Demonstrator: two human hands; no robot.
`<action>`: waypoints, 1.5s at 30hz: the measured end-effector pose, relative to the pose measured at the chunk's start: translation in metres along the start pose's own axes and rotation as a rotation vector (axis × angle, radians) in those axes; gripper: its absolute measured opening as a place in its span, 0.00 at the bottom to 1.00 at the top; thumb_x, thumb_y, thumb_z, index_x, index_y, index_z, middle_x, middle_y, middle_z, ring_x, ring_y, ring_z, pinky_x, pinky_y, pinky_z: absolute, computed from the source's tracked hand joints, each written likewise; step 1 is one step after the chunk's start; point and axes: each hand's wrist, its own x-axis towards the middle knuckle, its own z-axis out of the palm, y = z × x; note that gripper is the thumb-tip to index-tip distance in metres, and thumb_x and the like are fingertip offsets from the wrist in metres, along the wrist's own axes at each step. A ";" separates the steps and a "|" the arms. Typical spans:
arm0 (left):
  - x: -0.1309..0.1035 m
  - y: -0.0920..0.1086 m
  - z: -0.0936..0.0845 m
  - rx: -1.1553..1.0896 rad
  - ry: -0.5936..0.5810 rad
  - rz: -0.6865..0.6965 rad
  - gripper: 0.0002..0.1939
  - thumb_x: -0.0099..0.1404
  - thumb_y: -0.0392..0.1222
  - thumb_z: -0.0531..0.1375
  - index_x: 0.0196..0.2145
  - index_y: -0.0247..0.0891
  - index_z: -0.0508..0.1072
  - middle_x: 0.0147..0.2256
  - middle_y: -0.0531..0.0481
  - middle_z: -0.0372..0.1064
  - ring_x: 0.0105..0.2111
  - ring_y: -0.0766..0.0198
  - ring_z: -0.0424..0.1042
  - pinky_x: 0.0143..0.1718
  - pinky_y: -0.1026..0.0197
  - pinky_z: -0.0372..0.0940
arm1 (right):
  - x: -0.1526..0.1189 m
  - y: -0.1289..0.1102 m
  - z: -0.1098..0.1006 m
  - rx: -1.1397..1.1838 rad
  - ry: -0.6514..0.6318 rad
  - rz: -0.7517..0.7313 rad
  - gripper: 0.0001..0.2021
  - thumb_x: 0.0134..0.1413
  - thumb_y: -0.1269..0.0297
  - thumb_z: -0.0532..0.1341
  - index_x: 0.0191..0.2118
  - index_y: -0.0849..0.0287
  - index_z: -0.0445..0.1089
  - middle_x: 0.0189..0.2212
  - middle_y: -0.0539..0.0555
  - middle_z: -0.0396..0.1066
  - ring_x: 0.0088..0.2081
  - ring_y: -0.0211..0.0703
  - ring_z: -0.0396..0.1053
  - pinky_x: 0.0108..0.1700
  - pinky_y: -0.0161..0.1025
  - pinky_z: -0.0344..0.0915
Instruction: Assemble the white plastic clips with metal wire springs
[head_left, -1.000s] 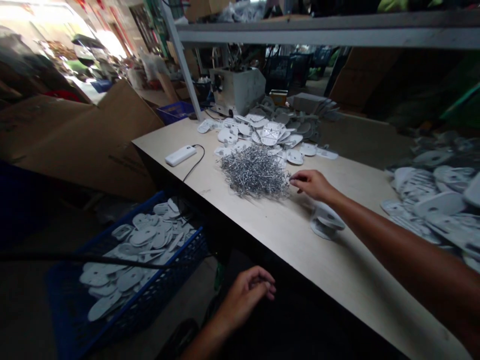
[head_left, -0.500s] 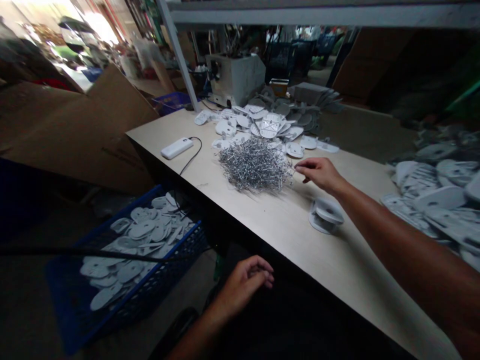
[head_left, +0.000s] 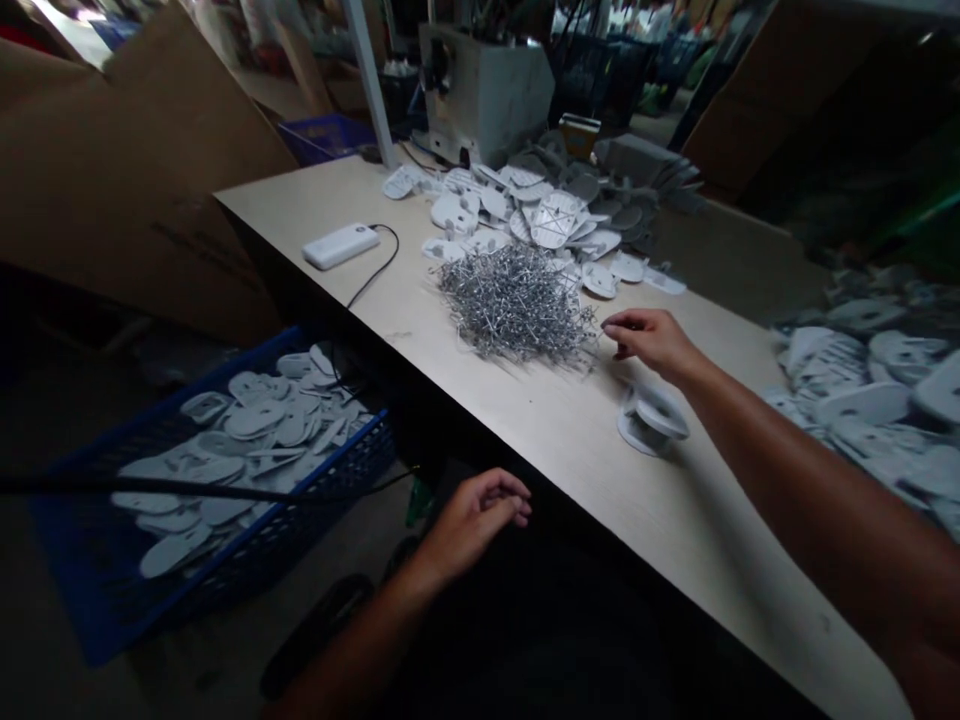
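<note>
A heap of thin metal pins (head_left: 521,303) lies on the pale tabletop (head_left: 495,415). My right hand (head_left: 649,340) is at the heap's right edge, thumb and fingertips pinched together; whatever is between them is too small to make out. Just below that hand stands a grey-white spool-like part (head_left: 651,418), not touched by it. My left hand (head_left: 484,512) hangs in front of the table's near edge, its fingers curled loosely towards the thumb, and its palm is partly hidden. Flat grey-white plastic pieces (head_left: 555,220) are piled behind the pins.
A white power bank (head_left: 341,246) with a black cable lies at the table's left. Below it, a blue crate (head_left: 300,500) holds similar grey pieces. More pieces (head_left: 870,400) are heaped at the right. Behind stand a metal machine (head_left: 487,95) and a post (head_left: 369,85).
The camera view has shifted, so the table contents appear higher. My right hand stays beside the pins, pinched as before. My left hand remains curled near the table edge.
</note>
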 end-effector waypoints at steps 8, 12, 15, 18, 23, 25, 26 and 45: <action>0.010 0.015 -0.018 -0.027 0.057 0.085 0.13 0.67 0.48 0.67 0.42 0.34 0.79 0.38 0.44 0.80 0.38 0.59 0.80 0.44 0.56 0.73 | 0.008 -0.012 -0.007 -0.087 -0.034 0.012 0.20 0.52 0.48 0.78 0.37 0.61 0.80 0.24 0.52 0.72 0.23 0.42 0.71 0.25 0.37 0.75; 0.038 0.033 -0.022 -0.021 0.123 0.238 0.11 0.68 0.45 0.65 0.41 0.34 0.78 0.38 0.45 0.79 0.36 0.61 0.79 0.42 0.58 0.73 | 0.014 -0.016 -0.009 -0.100 0.012 0.018 0.20 0.51 0.49 0.79 0.39 0.60 0.81 0.27 0.54 0.74 0.24 0.42 0.72 0.26 0.38 0.76; 0.071 0.043 -0.027 0.077 0.205 0.391 0.09 0.70 0.42 0.62 0.42 0.34 0.78 0.34 0.48 0.78 0.33 0.64 0.77 0.37 0.62 0.70 | 0.018 -0.021 -0.008 -0.141 0.003 0.013 0.19 0.53 0.49 0.77 0.39 0.61 0.81 0.25 0.53 0.73 0.24 0.44 0.72 0.27 0.40 0.76; 0.101 0.046 -0.029 0.275 0.243 0.452 0.08 0.69 0.40 0.61 0.42 0.36 0.79 0.28 0.53 0.74 0.27 0.67 0.72 0.31 0.65 0.64 | 0.022 -0.026 -0.007 -0.256 0.007 -0.007 0.17 0.57 0.52 0.75 0.41 0.62 0.81 0.27 0.54 0.75 0.25 0.45 0.74 0.28 0.39 0.74; 0.120 0.037 -0.019 0.648 0.431 0.547 0.09 0.65 0.34 0.60 0.41 0.40 0.79 0.28 0.54 0.73 0.28 0.65 0.70 0.34 0.62 0.61 | 0.017 -0.032 -0.011 -0.448 0.109 -0.034 0.15 0.63 0.58 0.69 0.51 0.61 0.81 0.33 0.56 0.79 0.26 0.45 0.76 0.30 0.38 0.71; 0.120 0.033 -0.014 0.732 0.447 0.600 0.09 0.65 0.34 0.60 0.41 0.40 0.79 0.31 0.52 0.76 0.30 0.63 0.72 0.37 0.61 0.61 | 0.011 -0.030 -0.015 -0.481 0.137 -0.030 0.16 0.63 0.60 0.67 0.53 0.61 0.80 0.38 0.58 0.81 0.28 0.45 0.77 0.31 0.39 0.72; 0.120 0.032 -0.012 0.754 0.452 0.607 0.09 0.66 0.34 0.60 0.41 0.40 0.79 0.32 0.52 0.77 0.31 0.63 0.72 0.37 0.60 0.61 | 0.008 -0.028 -0.016 -0.540 0.115 -0.022 0.15 0.62 0.61 0.67 0.51 0.60 0.81 0.38 0.58 0.81 0.29 0.46 0.78 0.33 0.40 0.72; 0.118 0.027 -0.013 0.828 0.482 0.646 0.08 0.65 0.34 0.59 0.39 0.41 0.78 0.30 0.52 0.75 0.30 0.62 0.71 0.36 0.61 0.61 | -0.037 -0.037 -0.015 -0.581 0.139 -0.084 0.09 0.59 0.61 0.67 0.37 0.59 0.84 0.32 0.56 0.82 0.33 0.48 0.78 0.36 0.39 0.69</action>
